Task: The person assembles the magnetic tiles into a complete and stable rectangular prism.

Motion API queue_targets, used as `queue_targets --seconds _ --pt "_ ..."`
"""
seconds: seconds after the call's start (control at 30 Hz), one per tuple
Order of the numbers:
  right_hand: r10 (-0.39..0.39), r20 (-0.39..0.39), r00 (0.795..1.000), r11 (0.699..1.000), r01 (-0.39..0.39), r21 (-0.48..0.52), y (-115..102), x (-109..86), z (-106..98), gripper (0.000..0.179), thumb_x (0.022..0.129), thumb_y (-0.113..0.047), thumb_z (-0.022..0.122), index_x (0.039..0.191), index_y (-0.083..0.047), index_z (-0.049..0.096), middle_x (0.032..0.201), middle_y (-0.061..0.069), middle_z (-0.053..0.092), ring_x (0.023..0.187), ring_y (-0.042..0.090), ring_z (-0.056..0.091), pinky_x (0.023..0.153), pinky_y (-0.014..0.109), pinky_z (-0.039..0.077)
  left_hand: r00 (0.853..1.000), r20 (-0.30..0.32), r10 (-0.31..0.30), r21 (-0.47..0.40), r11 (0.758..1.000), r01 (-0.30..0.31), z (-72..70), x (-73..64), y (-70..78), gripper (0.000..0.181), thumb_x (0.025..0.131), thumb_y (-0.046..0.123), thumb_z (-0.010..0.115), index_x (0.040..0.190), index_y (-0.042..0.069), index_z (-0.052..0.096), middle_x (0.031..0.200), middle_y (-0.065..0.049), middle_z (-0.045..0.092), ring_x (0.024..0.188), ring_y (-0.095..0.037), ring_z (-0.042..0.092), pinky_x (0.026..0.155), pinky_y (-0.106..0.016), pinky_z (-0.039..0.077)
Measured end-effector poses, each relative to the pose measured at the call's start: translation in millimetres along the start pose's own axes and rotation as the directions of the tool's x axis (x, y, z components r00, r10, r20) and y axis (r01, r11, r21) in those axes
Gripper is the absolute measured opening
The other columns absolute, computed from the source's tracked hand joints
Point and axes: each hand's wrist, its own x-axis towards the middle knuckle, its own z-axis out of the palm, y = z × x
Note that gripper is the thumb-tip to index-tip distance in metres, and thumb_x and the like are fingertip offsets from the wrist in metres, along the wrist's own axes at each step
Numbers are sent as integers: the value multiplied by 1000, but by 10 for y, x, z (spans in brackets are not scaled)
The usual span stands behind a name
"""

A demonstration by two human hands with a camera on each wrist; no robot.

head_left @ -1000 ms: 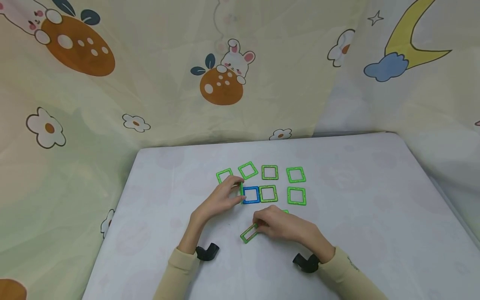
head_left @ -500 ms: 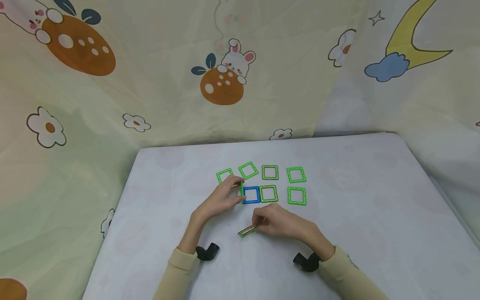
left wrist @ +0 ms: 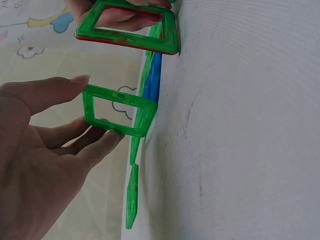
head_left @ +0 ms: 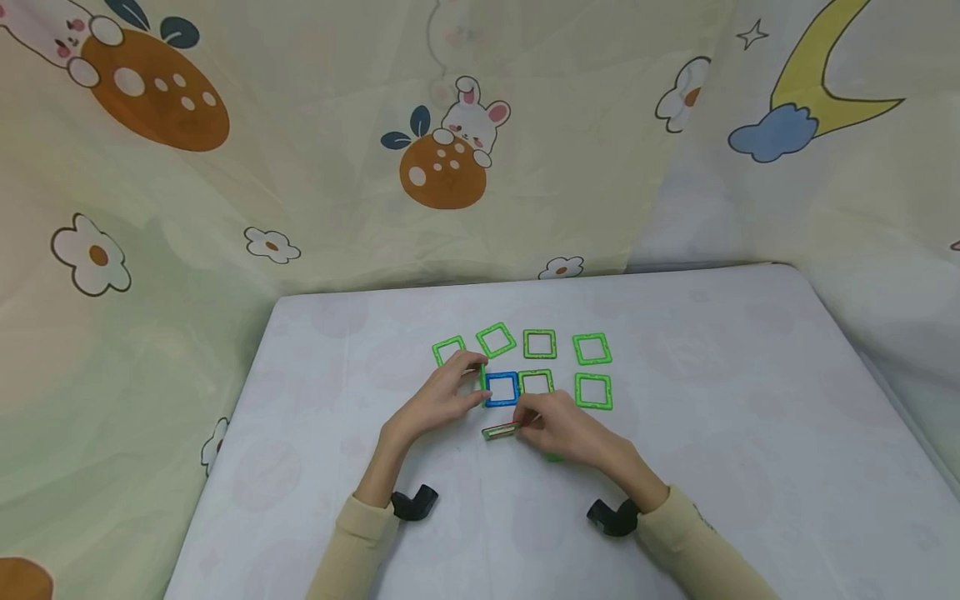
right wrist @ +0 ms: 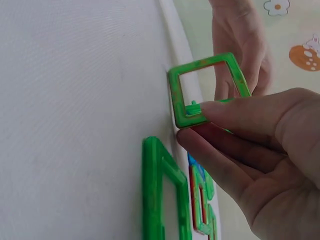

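Note:
My left hand (head_left: 438, 398) pinches a green square magnetic tile (left wrist: 120, 95) between thumb and fingers. That tile stands upright on edge at the left side of a blue square tile (head_left: 502, 403) lying flat. Thumb and fingers of my right hand (head_left: 566, 429) pinch another green square tile (right wrist: 200, 64) with a red edge, held tilted just in front of the blue one. Flat against the blue tile's right side lies a green tile (head_left: 536, 372), partly covered by my right hand. A further green tile (head_left: 553, 457) peeks out from beneath the right hand.
Along the back of the layout lie several green tiles, among them a turned one (head_left: 496, 326) and one at the left (head_left: 447, 342). Two more green tiles (head_left: 592, 362) (head_left: 593, 407) lie at the right. A white-covered table (head_left: 712, 417) meets a patterned cloth backdrop (head_left: 337, 167).
My right hand has moved its tile away from me, toward the blue tile's front edge, tilting it from flatter to more edge-on. The left hand keeps its tile in place.

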Motion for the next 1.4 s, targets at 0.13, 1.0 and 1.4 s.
queue_targets --seconds 0.13,1.0,1.4 --pt "18 -38 999 1000 -18 6 12 4 4 13 87 -2 78 91 -12 70 91 -2 76 83 8 72 73 20 58 1000 -5 -10 1 1000 10 -1 -3 7 55 97 12 72 145 -1 48 144 -16 52 140 -29 53 114 -34 46" --pt "54 -209 976 999 -53 11 83 75 77 13 87 -2 80 94 -8 70 92 5 77 81 11 73 70 20 59 1000 -3 19 -41 999 -19 -13 8 -63 52 101 14 66 146 -2 45 145 -17 50 142 -29 49 116 -34 44" --pt "14 -298 955 999 -23 -28 108 106 139 15 85 0 80 96 -6 72 94 7 78 83 15 75 74 28 62 1000 0 14 -36 999 -14 -11 -4 -53 48 103 13 63 145 -1 46 144 -14 50 143 -28 49 116 -31 44"
